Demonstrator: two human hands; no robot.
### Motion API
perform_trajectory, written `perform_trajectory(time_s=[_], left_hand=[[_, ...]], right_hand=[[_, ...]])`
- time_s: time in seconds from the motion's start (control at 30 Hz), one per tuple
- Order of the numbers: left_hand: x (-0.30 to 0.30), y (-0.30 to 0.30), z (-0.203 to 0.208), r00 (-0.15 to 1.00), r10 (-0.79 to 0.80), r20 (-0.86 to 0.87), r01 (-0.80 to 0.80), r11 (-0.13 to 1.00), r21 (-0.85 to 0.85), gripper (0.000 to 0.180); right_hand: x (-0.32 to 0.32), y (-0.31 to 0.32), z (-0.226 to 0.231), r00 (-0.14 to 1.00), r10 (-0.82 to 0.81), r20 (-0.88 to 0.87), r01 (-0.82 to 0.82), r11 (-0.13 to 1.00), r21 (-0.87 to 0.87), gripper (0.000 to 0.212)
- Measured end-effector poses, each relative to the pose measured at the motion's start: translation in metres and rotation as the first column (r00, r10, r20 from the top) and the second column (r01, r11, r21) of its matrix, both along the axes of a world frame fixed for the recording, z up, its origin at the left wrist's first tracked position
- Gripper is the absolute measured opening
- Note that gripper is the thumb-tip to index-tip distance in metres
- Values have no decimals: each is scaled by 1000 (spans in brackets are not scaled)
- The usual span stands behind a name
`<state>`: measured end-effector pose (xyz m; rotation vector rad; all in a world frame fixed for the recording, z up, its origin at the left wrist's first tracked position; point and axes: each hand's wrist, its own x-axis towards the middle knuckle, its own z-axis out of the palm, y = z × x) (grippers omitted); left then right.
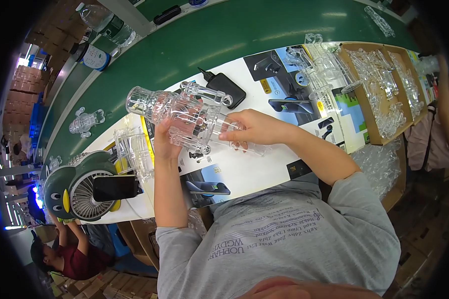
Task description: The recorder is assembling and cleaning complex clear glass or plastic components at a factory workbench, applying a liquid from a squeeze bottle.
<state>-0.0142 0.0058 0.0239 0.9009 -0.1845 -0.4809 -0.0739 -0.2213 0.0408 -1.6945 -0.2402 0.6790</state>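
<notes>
A clear plastic robot-shaped figure (160,105) lies tilted across both my hands above the white printed sheet on the table, its round head end toward the left. My left hand (166,141) grips its body from below, the fingers showing through the clear plastic. My right hand (252,127) pinches a clear leg-like part at the figure's lower end, thumb on top and fingertips beneath. Whether that part is joined to the body I cannot tell. Just beyond the figure lies a black pouch-like object (226,89). More clear plastic parts (135,152) stand beside my left forearm.
At the right, a cardboard tray (371,109) holds many small clear parts, with clear figures (320,70) beside it. A penguin-shaped fan (87,192) with a phone (115,188) before it stands at left. Another clear figure (86,122) lies on the green surface. Co-workers sit on both sides.
</notes>
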Motion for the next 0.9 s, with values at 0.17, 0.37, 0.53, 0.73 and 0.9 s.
perform_trajectory(time_s=[0.17,0.37,0.53,0.73,0.9], left_hand=[[0,0,0,999,30,17,-30,1000,1,75],[-1,-1,-1,999,12,41,-12,1000,-22,74],[0,0,-6,999,-8,47,10,999,-45,76],[1,-6,-3,1000,18,7,-18,995,-95,75],[7,1,2,992,95,-80,-115,944,-308,58]], right_hand=[[0,4,1,997,-41,73,46,996,-76,47],[-1,1,-2,999,-21,-24,21,1000,19,49],[-2,1,4,1000,-11,6,11,1000,-27,43],[-2,-3,16,994,-82,78,92,987,-131,45],[-8,-2,16,880,-37,474,242,893,-380,61]])
